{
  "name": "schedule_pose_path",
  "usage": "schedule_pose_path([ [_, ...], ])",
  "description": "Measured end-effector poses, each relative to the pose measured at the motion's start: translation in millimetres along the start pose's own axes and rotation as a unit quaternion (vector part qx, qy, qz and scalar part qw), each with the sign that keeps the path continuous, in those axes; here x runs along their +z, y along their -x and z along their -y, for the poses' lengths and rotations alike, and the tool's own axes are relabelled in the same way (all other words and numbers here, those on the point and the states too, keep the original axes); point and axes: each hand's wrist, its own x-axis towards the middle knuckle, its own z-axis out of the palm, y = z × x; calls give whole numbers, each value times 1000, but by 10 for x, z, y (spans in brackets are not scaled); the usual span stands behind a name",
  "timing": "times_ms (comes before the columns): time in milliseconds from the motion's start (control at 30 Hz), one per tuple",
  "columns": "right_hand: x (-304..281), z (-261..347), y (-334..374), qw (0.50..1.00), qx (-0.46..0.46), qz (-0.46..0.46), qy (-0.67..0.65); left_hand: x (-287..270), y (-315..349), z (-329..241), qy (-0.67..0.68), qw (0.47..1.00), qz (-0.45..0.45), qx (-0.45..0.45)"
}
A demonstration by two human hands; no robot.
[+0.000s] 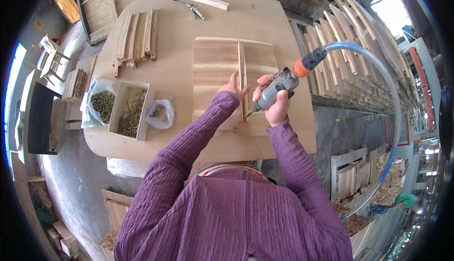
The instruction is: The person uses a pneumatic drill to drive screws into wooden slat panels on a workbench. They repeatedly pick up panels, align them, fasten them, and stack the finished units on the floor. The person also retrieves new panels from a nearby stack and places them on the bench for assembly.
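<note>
A flat wooden panel (215, 64) lies on the table in front of me, with a narrow wooden strip (241, 57) running across it from far to near. My left hand (234, 87) rests on the panel and strip, its fingers stretched and apart. In my right hand (276, 112) is a grey air screwdriver (275, 90), held tilted, with an orange and black hose fitting (306, 65). Its bit points down at the near part of the strip; whether a screw sits under the tip is too small to tell.
Left on the table (172, 67) are a white box of screws (148, 95), a bag of screws (101, 101), a smaller bag (161, 114) and several wooden strips (137, 36). An air blow gun (193, 10) and a wood block (206, 1) lie far back. The air hose (385, 67) loops right, near stacked boards (350, 57).
</note>
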Motion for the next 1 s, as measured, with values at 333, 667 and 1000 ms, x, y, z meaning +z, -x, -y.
schedule_pose_path([
  [333,64,-1,63,999,0,-27,-17,43,-144,-167,-170,982,79,16],
  [667,-17,-124,90,1000,0,-10,-14,-2,-125,-243,-141,984,104,-3],
  [1000,-28,-215,102,997,-38,-7,-74,143,-216,246,97,995,12,22],
])
